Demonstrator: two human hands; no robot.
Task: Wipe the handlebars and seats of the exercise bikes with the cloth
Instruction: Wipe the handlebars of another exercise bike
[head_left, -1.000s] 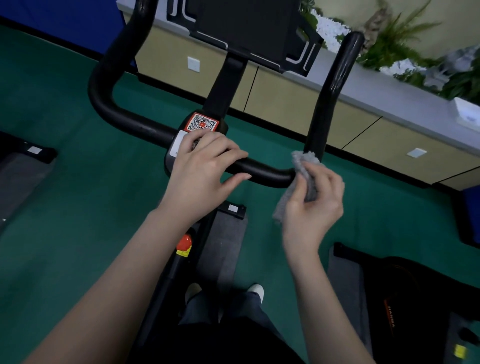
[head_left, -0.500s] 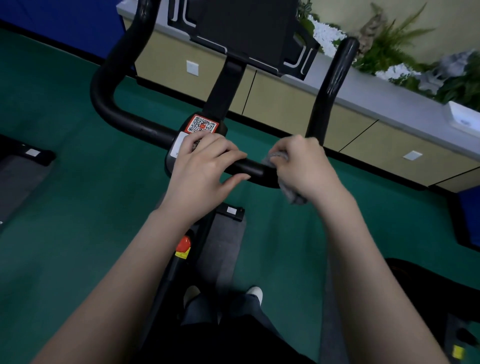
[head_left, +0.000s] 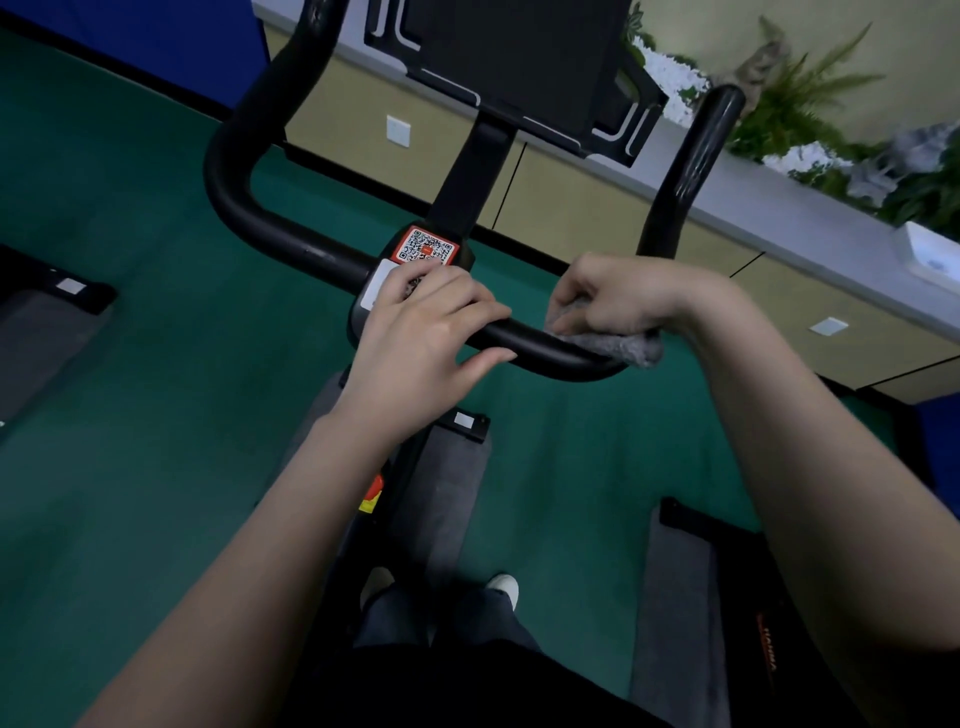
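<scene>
A black U-shaped handlebar of an exercise bike spans the middle of the view, with a QR-code sticker on its centre clamp. My left hand rests on the crossbar just right of the clamp, fingers curled over the top and thumb stretched along the bar. My right hand grips a grey cloth wrapped over the bar at its right bend, below the right upright. The bike's seat is hidden below me.
A dark console screen rises behind the clamp. Green carpet covers the floor. Beige cabinets with a grey ledge and plants run behind. Another black machine stands at lower right, a grey mat at left.
My right hand turned over and brought the cloth down onto the bar, then slid it rightwards to the right bend. My left hand stayed on the crossbar.
</scene>
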